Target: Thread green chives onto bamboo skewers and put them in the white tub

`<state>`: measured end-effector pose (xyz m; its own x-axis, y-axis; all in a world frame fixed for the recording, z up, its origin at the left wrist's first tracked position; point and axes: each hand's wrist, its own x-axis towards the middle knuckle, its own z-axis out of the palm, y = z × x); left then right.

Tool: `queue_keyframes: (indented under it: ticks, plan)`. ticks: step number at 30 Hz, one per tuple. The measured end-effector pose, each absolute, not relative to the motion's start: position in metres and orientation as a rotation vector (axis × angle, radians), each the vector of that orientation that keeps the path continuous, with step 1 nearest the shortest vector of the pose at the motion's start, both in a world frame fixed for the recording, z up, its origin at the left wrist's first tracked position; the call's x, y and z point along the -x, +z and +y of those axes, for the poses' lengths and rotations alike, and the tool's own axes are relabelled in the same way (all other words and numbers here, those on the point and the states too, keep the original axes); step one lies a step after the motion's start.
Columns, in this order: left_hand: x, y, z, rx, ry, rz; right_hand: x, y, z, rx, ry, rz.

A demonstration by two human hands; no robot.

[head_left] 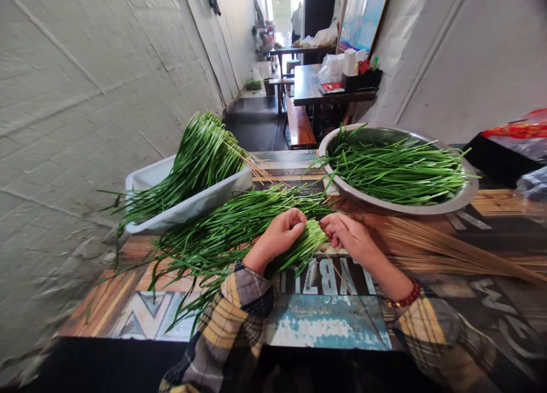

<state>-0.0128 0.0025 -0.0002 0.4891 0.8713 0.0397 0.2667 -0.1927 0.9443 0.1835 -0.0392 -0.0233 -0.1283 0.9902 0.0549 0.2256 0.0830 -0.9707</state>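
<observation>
Left hand [280, 236], centre: most fingertips hidden. Right hand [351, 239]: contact with bunch [313, 238] too indistinct to tell. Tray [194, 207], left, and bowl [405, 208], upper right: floors largely hidden under greens [397, 174]. Sticks [465, 250] and red bag [521, 131]: cut by right edge. Sleeves [245, 305]: cut by lower edge, right one blurred. Poster [363, 17], top of frame: upper part cut off. Figure [296, 23], upper centre: too small, lost in glare.

Observed chives [311, 239] gripped in left hand [280, 234], with right hand [347, 234] just beside. Noted sticks [444, 248] on desk [325, 324], plus more chives in bowl [401, 208] and tray [205, 202].
</observation>
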Motion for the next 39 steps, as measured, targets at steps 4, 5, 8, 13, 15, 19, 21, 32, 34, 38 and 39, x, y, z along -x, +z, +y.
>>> queue_keyframes:
  ticks: [4, 5, 8, 13, 15, 19, 21, 32, 34, 38, 39]
  plan:
    - [0.008, -0.001, 0.0, -1.804, 0.725, 1.002, -0.164, -0.023, -0.044, 1.334, 0.956, -1.628]
    - [0.007, -0.001, -0.001, -1.82, 0.738, 1.021, -0.16, -0.023, -0.044, 1.348, 0.892, -1.647]
    - [0.005, -0.001, -0.002, -1.851, 0.763, 1.066, -0.153, -0.026, -0.04, 1.389, 0.716, -1.653]
    - [0.005, -0.002, -0.002, -1.869, 0.785, 1.088, -0.15, -0.029, -0.036, 1.432, 0.63, -1.655]
    - [0.005, -0.003, -0.002, -1.865, 0.797, 1.094, -0.15, -0.027, -0.037, 1.411, 0.631, -1.666]
    - [0.005, -0.002, -0.003, -1.859, 0.821, 1.1, -0.15, -0.025, -0.039, 1.395, 0.607, -1.688]
    - [0.005, -0.002, -0.004, -1.853, 0.836, 1.091, -0.147, -0.026, -0.039, 1.423, 0.56, -1.675]
    - [0.007, -0.006, -0.005, -1.891, 0.875, 1.042, -0.146, -0.037, -0.034, 1.455, 0.448, -1.709]
    - [0.012, -0.005, -0.002, -1.848, 0.999, 1.125, -0.147, -0.039, -0.03, 1.461, 0.435, -1.743]
    - [0.032, 0.003, 0.0, -1.676, 1.263, 1.318, -0.148, -0.045, -0.023, 1.483, 0.391, -1.782]
    - [0.039, 0.006, 0.0, -1.687, 1.268, 1.348, -0.147, -0.046, -0.021, 1.484, 0.391, -1.781]
